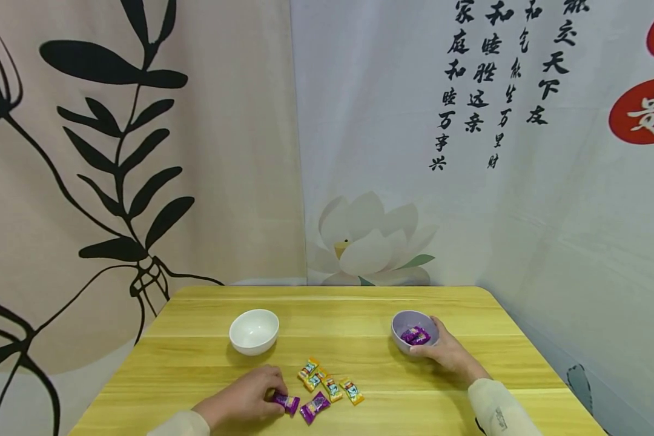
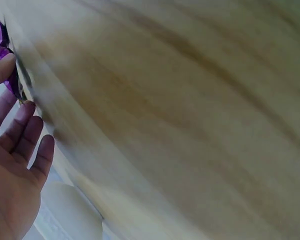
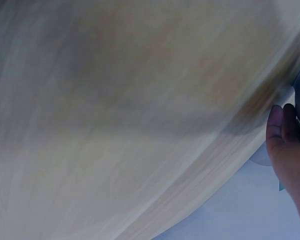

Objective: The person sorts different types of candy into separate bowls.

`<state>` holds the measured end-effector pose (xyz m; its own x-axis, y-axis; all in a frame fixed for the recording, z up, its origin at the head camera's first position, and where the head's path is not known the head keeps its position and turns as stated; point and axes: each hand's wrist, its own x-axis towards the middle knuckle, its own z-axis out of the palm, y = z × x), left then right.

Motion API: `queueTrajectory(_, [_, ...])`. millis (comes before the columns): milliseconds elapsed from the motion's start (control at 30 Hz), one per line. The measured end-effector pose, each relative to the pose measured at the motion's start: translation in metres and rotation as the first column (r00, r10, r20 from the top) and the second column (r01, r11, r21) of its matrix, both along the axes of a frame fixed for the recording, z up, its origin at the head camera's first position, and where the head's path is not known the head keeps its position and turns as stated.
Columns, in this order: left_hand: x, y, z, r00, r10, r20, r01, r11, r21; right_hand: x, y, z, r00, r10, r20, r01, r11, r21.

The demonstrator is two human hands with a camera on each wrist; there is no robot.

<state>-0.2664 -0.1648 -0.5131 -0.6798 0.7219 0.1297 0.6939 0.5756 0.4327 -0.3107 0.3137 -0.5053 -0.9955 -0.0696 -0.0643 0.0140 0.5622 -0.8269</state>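
In the head view, the left hand (image 1: 247,395) pinched a purple candy (image 1: 287,402) low over the counter (image 1: 196,366) near yellow candies (image 1: 352,392), wrapper lettering too small to read; the right hand (image 1: 449,352) gripped a lavender bowl (image 1: 406,322). The backdrop (image 1: 403,121) read 家庭和睦万事兴. In the left wrist view, the other fingers hung loosely bent. In the right wrist view, fingers met the bowl's side.
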Motion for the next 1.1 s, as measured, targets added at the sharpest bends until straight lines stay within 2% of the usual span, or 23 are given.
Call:
queueTrajectory(200, [-0.005,0.000,0.005,0.997,0.058,0.054,-0.060,0.998,0.029,0.000,0.001,0.000,1.000,-0.001,0.005,0.001,1.000,0.000])
queueTrajectory(367, [-0.013,0.004,0.009,0.996,0.061,0.072,-0.068,0.994,0.091,0.000,0.001,-0.001,1.000,0.001,-0.001,-0.001,1.000,-0.009])
queueTrajectory(500, [-0.019,0.013,0.015,0.994,0.068,0.086,-0.080,0.987,0.142,0.000,0.001,0.000,1.000,0.001,-0.002,-0.001,1.000,-0.017])
queueTrajectory(667, [-0.026,0.029,0.023,0.987,0.111,0.120,-0.127,0.983,0.134,-0.002,0.000,0.000,1.000,0.006,-0.002,-0.006,1.000,-0.029])
queueTrajectory(933, [-0.039,0.057,0.034,0.990,0.135,0.027,-0.137,0.987,0.085,-0.002,0.000,-0.001,1.000,0.020,-0.002,-0.020,1.000,-0.023])
queueTrajectory(1100, [-0.047,0.077,0.044,0.988,0.156,0.007,-0.156,0.985,0.071,-0.002,0.001,-0.001,1.000,0.017,-0.006,-0.017,1.000,-0.021])
